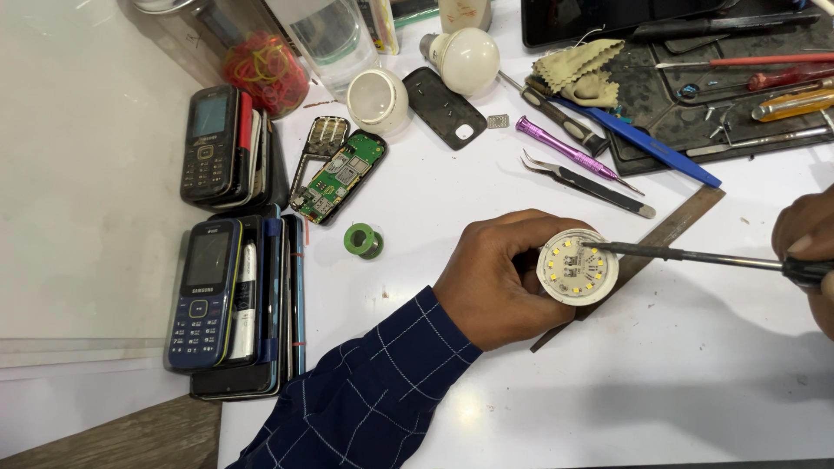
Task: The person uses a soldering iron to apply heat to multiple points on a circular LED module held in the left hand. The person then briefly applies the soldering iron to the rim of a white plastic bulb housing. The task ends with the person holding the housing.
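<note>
My left hand [499, 278], in a dark blue checked sleeve, grips an opened LED bulb [577, 267] with its round white board of yellow diodes facing up. My right hand [808, 252], at the right edge, holds a screwdriver [695, 256] by its black handle. The thin shaft runs left and its tip rests on the upper edge of the diode board. Both hands hover over a white table [660, 373], just above a steel ruler [678, 227].
Left: two stacks of old keypad phones [217, 300]. A green circuit board [340, 176], solder spool [362, 241], bulb dome [377, 101], whole bulb [465, 57], purple screwdriver [573, 155], tweezers [586, 182] lie behind. A black mat [643, 95] with tools sits at top right.
</note>
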### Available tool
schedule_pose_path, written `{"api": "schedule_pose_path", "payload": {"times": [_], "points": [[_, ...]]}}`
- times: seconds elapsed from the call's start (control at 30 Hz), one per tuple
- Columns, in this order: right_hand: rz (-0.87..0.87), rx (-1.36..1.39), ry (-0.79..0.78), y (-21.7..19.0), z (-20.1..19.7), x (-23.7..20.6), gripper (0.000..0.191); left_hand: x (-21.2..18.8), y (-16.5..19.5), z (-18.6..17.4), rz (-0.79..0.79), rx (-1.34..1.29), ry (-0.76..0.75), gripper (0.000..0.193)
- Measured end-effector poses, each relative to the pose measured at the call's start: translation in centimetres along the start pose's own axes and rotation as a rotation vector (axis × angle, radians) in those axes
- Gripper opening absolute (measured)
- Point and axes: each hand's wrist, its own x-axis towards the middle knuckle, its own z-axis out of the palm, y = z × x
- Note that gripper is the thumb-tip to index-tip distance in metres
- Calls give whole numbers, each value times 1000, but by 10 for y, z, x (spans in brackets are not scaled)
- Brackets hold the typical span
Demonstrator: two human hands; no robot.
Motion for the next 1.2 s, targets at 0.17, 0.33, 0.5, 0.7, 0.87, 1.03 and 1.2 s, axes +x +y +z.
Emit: {"api": "schedule_pose_path", "payload": {"times": [0.17, 0.33, 0.5, 0.7, 0.87, 1.03, 1.2], "points": [[71, 3, -7, 7, 3, 2, 34, 0, 1, 0, 12, 14, 2, 55], [47, -37, -14, 3, 3, 2, 30, 1, 3, 0, -26, 34, -2, 55], [84, -53, 15, 3, 4, -6, 29, 1, 3, 0, 6, 45, 4, 55], [96, -54, 31, 8, 3, -16, 28, 1, 3, 1, -6, 17, 2, 55], [106, -49, 44, 11, 3, -21, 27, 1, 3, 1, -11, 22, 1, 54], [106, -39, 47, 12, 3, -20, 26, 1, 2, 1, -15, 23, -1, 55], [114, -38, 55, 9, 5, -20, 25, 0, 2, 1, -4, 33, 0, 54]]}}
